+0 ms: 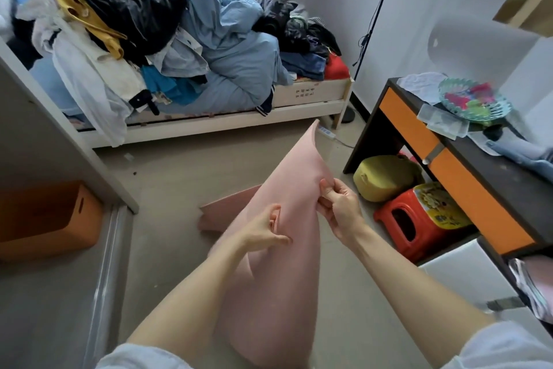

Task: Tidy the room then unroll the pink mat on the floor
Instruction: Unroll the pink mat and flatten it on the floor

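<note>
2 hands hold up the pink mat (287, 189) over the floor (167, 183).

The right hand (338, 204) pinches the mat's edge; the left hand (266, 226) pinches a fold of it; 1 corner lies on the floor; clothes are piled on the bed (305, 96) behind.

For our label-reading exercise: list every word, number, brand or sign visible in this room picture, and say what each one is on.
No text can be read for certain.
Bed frame: two short rows of dark printed marks on the end board, too small to read.
Red stool: a colourful printed picture on top, any lettering too blurred to read.
Pink mat, orange box, desk: no text visible.
</note>
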{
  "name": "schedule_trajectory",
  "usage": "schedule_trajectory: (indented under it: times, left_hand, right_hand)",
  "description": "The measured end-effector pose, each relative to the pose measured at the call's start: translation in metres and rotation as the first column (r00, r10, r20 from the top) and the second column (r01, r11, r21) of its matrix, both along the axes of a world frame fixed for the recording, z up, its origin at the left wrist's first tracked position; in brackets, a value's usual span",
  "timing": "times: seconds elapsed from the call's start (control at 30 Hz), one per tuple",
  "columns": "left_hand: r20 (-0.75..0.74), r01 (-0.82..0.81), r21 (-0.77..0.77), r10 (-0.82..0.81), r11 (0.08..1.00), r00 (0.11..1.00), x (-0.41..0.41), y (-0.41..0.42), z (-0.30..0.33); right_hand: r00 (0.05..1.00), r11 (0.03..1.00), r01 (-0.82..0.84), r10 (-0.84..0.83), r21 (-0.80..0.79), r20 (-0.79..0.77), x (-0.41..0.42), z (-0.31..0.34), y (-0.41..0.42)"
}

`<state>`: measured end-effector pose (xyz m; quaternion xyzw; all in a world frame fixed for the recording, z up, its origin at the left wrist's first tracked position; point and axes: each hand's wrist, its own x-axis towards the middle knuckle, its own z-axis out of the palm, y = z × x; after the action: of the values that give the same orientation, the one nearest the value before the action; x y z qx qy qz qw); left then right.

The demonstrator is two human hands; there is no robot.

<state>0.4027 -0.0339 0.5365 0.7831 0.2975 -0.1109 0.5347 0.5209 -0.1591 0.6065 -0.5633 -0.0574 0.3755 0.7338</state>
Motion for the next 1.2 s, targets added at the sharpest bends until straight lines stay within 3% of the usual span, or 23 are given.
schedule_trajectory:
  times: [0.07, 0.17, 0.2, 0.27, 0.37, 0.43, 0.5, 0.53, 0.63, 0.73, 0.8, 0.9, 0.97, 1.07, 1.13, 1.2]
  left_hand:
    - [0.002, 0.103, -0.006, -0.103, 0.995, 0.995, 0.012, -0.011, -0.003]
    - [0.1, 0.042, 0.067, -0.048, 0.997, 0.994, 0.03, 0.006, 0.008]
    - [0.115, 0.011, 0.141, -0.027, 0.99, 0.993, 0.036, 0.013, 0.017]
    - [0.092, -0.005, 0.328, -0.027, 0.945, 0.995, 0.041, 0.028, 0.035]
    - [-0.079, 0.173, 0.599, -0.158, 0.781, 0.984, 0.049, 0.038, 0.055]
    - [-0.203, 0.346, 0.724, -0.295, 0.597, 0.934, 0.061, 0.039, 0.062]
    - [-0.344, 0.508, 0.763, -0.414, 0.401, 0.843, 0.072, 0.037, 0.06]
    - [-0.386, 0.552, 0.745, -0.433, 0.374, 0.814, 0.073, 0.037, 0.056]
    - [-0.312, 0.465, 0.715, -0.357, 0.522, 0.881, 0.061, 0.043, 0.041]
    - [-0.186, 0.268, 0.664, -0.193, 0.698, 0.963, 0.043, 0.041, 0.04]
    - [-0.132, 0.207, 0.627, -0.159, 0.751, 0.978, 0.043, 0.028, 0.047]
    - [-0.084, 0.252, 0.706, -0.275, 0.662, 0.958, 0.059, 0.002, 0.073]
    - [-0.037, 0.254, 0.784, -0.366, 0.567, 0.93, 0.07, -0.011, 0.091]
    - [0.053, 0.163, 0.843, -0.38, 0.513, 0.924, 0.07, -0.006, 0.109]
    - [0.106, 0.104, 0.803, -0.311, 0.587, 0.944, 0.063, 0.012, 0.114]
    - [0.216, -0.012, 0.601, -0.148, 0.799, 0.965, 0.055, 0.028, 0.116]
  right_hand:
    - [0.965, 0.97, -0.114, 0.159, -0.214, 0.208, 0.012, -0.004, -0.014]
    - [0.688, 0.76, -0.147, 0.538, -0.633, 0.487, 0.025, -0.008, -0.033]
    - [0.615, 0.71, -0.118, 0.601, -0.695, 0.51, 0.026, -0.008, -0.039]
    - [0.52, 0.699, -0.073, 0.635, -0.711, 0.571, 0.028, -0.008, -0.05]
    - [0.361, 0.683, -0.06, 0.694, -0.727, 0.622, 0.036, -0.004, -0.062]
    - [0.249, 0.656, -0.082, 0.742, -0.75, 0.622, 0.039, -0.002, -0.068]
    - [0.241, 0.663, -0.093, 0.739, -0.743, 0.629, 0.043, 0.0, -0.072]
    - [0.293, 0.683, -0.076, 0.712, -0.726, 0.638, 0.044, 0.0, -0.075]
    - [0.521, 0.723, 0.096, 0.549, -0.684, 0.653, 0.052, -0.009, -0.089]
    - [0.632, 0.637, 0.253, 0.461, -0.728, 0.623, 0.064, -0.018, -0.102]
    - [0.605, 0.501, 0.195, 0.615, -0.843, 0.505, 0.07, -0.016, -0.1]
    - [0.38, 0.317, -0.028, 0.881, -0.948, 0.284, 0.063, 0.003, -0.075]
    - [0.342, 0.36, -0.086, 0.887, -0.929, 0.312, 0.055, 0.014, -0.053]
    - [0.375, 0.544, 0.001, 0.778, -0.839, 0.505, 0.043, 0.022, -0.032]
    - [0.361, 0.645, 0.03, 0.706, -0.764, 0.609, 0.036, 0.023, -0.028]
    - [0.371, 0.741, 0.019, 0.618, -0.671, 0.693, 0.033, 0.021, -0.03]
